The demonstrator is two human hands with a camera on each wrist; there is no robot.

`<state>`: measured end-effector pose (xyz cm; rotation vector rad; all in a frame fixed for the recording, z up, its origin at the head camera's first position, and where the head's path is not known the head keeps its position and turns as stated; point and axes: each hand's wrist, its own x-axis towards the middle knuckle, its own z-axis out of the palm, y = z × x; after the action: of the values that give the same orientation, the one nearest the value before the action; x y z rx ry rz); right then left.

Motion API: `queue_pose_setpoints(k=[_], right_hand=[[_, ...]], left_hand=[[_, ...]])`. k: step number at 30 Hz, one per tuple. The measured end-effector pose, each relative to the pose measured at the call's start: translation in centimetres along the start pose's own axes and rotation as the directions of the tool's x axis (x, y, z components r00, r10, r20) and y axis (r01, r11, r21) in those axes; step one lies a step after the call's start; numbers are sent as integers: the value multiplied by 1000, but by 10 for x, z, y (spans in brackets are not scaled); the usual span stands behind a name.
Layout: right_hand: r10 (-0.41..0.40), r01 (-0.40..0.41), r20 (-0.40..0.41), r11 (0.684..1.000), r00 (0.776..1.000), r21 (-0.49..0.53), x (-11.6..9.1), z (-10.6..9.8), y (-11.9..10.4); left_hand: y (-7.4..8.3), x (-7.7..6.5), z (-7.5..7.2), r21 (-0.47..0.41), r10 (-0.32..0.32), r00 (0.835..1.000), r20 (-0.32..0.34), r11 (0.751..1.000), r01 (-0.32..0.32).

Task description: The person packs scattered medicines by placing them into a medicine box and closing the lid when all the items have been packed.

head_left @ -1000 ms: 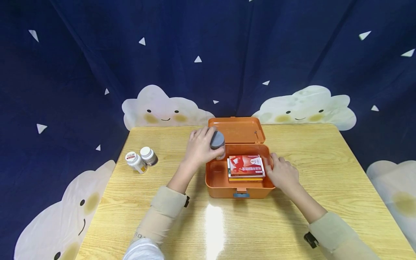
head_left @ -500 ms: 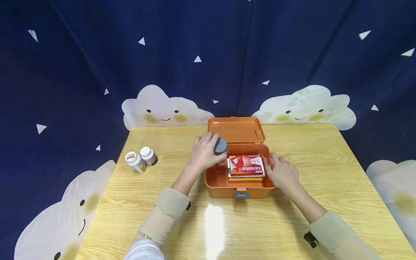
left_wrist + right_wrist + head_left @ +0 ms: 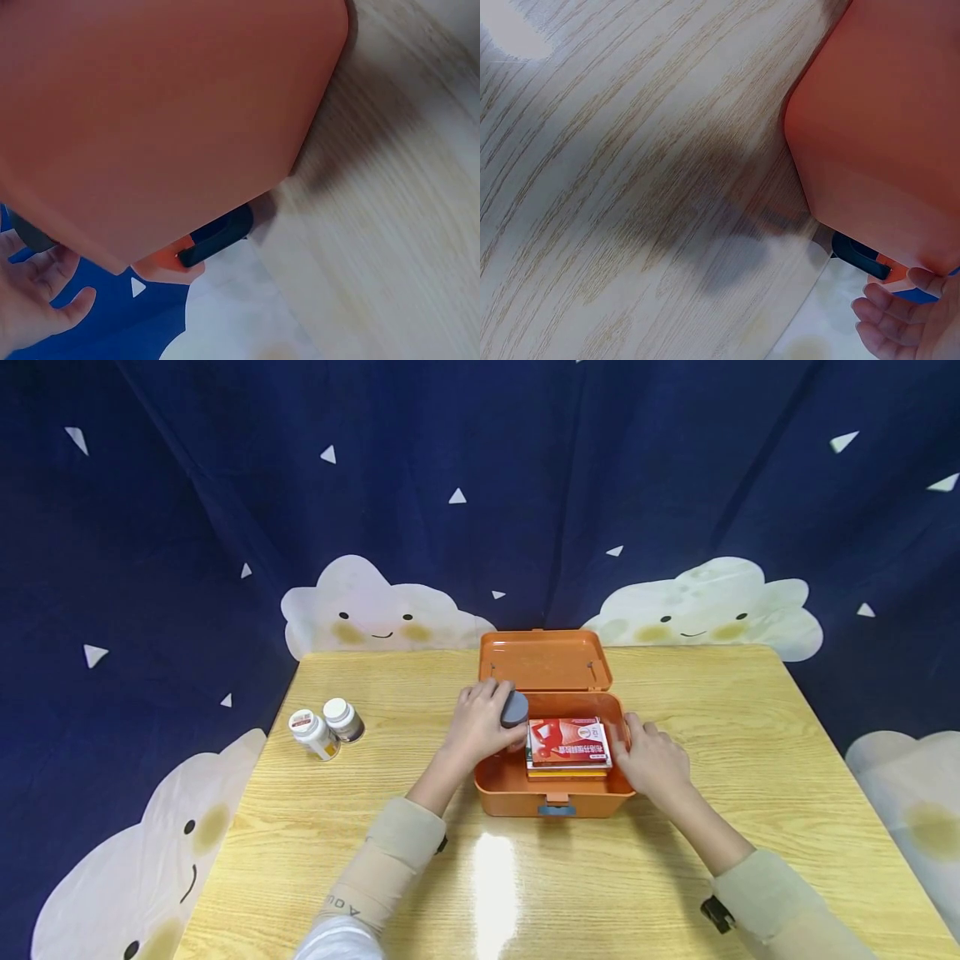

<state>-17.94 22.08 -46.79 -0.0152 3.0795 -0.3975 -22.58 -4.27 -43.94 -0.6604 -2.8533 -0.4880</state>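
An orange storage box stands on the table with its lid folded back. My left hand grips a bottle with a grey cap at the box's left side, the cap about level with the rim. The bottle's body is mostly hidden by the hand and the box wall. Inside the box lies a stack of medicine boxes, a red one on top. My right hand holds the right rim, thumb on the inner side. Dark handle pieces show at the box's far side.
Two white pill bottles stand close together at the table's left: one with a labelled cap, one with a plain white cap. A dark blue curtain with white clouds hangs behind the wooden table.
My left hand has carried the grey-capped bottle a little to the right, nearer to me and lower into the box. The right hand has stayed at the rim.
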Motion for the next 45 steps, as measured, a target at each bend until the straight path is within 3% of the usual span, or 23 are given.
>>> queue_pose_setpoints(k=[13,28,38,45], right_hand=[[3,-3,3,1000,1000,7,0,0,0],[7,-7,15,1000,1000,13,0,0,1],[7,-7,18,1000,1000,9,0,0,1],[5,-5,18,1000,1000,9,0,0,1]], left_hand=[[4,-2,11,35,-41,999,-24,999,41],[10,-1,19,65,-108,994,5,992,107],[16,1,22,155,-140,990,33,979,133],[17,1,26,225,-139,990,12,965,133]])
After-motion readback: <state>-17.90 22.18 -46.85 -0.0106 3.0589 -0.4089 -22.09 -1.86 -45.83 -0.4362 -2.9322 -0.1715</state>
